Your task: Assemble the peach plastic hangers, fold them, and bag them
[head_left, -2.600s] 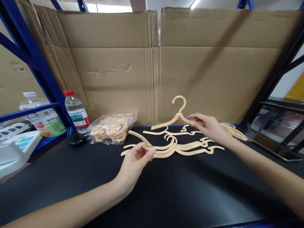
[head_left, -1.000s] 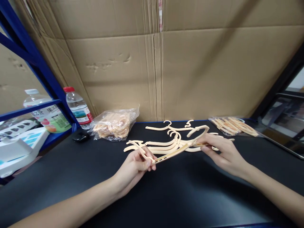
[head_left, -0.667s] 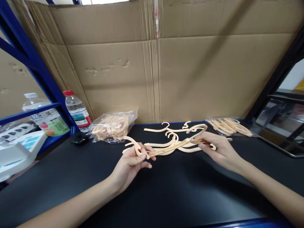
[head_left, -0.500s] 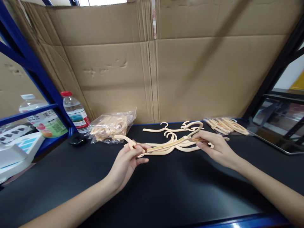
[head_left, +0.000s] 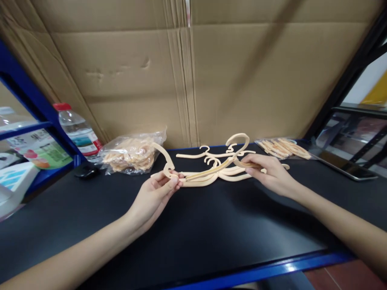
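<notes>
Between both hands is a cream plastic clothes hanger, its hook pointing up. My left hand pinches the hanger's left end with thumb and fingers. From that grip a curved cream piece rises up and leftward; whether it is joined to the hanger is hidden by the fingers. My right hand is closed around the right arm of the same hanger. Behind and below it, several similar hangers lie overlapping on the black tabletop.
At the back left sits a clear bag of cream plastic pieces, near a red-capped water bottle and a black mouse. Another bag of pieces lies back right, beside a dark flat tablet-like device. Cardboard walls the rear.
The curved piece at my left hand has swung from lying nearly flat to standing up. The held hanger's hook has tipped more upright. The camera view has shifted downward and right.
</notes>
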`<state>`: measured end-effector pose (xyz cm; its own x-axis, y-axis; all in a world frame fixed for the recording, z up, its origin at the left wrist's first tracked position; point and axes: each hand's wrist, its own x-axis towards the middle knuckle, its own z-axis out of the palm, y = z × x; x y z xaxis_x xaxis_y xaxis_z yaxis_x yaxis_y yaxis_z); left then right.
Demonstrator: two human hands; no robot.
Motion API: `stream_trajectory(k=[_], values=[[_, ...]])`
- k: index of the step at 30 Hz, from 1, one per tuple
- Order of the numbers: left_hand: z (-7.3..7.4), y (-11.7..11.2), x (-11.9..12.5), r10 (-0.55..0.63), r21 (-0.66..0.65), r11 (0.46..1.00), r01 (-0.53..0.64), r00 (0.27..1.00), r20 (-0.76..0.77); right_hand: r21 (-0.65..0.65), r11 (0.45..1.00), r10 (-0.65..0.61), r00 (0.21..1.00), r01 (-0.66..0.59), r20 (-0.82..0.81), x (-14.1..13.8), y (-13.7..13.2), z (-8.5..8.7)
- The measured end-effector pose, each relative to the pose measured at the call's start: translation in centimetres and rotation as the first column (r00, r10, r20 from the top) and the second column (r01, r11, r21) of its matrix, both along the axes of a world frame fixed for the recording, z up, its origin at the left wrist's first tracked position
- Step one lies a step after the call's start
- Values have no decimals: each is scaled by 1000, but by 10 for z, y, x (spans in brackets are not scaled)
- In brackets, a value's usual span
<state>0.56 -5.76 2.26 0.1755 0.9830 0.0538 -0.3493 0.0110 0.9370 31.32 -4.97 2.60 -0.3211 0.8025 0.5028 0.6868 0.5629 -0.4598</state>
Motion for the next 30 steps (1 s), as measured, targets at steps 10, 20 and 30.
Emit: stream_trajectory(k=[10,20,30], values=[[-7,8,-3,16,-52,999,-16,1000,13,-117,993,-24,1000,24,-1,6,3,6],[-7,2,-5,-114,-63,992,112,993,-25,-108,994,33,999,-34,-17,3,-1,5],[5,-5,-6,-280,-213,931,297,954,105,-69,995,77,997,-78,-16,2,-7,13]])
